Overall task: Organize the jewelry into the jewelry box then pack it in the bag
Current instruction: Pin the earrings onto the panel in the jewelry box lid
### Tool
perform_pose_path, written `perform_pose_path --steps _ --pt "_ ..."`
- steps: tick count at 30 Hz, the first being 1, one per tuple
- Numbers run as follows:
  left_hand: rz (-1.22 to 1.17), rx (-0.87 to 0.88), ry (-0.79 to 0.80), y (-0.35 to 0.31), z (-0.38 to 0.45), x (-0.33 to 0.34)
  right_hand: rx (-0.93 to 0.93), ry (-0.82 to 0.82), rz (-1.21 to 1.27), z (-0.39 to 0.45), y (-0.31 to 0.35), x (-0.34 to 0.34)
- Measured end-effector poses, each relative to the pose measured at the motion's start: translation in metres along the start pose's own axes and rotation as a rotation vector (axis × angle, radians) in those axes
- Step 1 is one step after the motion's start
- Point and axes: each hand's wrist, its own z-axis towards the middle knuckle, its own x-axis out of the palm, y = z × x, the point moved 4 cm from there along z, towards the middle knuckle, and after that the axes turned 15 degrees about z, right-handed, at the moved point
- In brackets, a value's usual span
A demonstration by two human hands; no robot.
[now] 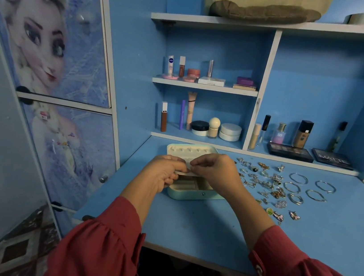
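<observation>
Presently a thin cream insert flap [185, 173] is pinched by both left hand [164, 174] and right hand [214, 173] over the open mint-green jewelry box [191, 196]; loose silver jewelry [274, 186] lies rightward, nearer the right hand; flap's identity uncertain.

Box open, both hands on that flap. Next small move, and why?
Probably lay the thin cream flap aside: both the left hand and right hand pinch it over the open mint-green jewelry box, whose compartments look empty.
</observation>
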Motion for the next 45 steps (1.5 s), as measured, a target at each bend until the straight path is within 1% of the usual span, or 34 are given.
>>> perform_pose_path --steps 5,12,18,24,30,34,40,45 --pt "-0.018 -0.006 -0.006 0.001 0.001 0.0 -0.006 0.024 -0.009 0.0 0.0 -0.001" --pt "-0.037 -0.006 0.004 0.002 0.002 0.0 -0.086 0.106 -0.171 0.004 0.008 0.0" --pt "-0.033 -0.011 0.009 0.002 0.003 -0.001 -0.11 0.198 -0.26 0.009 0.016 0.001" --pt "-0.037 -0.016 0.009 0.002 0.002 -0.001 -0.138 0.304 -0.392 0.01 0.024 0.0" --pt "-0.013 -0.016 0.004 0.002 0.002 -0.001 -0.143 0.402 -0.579 0.012 0.034 0.005" --pt "0.022 -0.007 -0.01 0.002 0.002 -0.001 -0.154 0.438 -0.669 0.014 0.04 0.007" --pt "0.019 0.005 0.0 0.001 0.001 -0.001 -0.136 0.466 -0.713 0.015 0.041 0.009" --pt "0.022 -0.001 -0.002 0.003 0.003 -0.001 -0.136 0.458 -0.68 0.015 0.041 0.007"
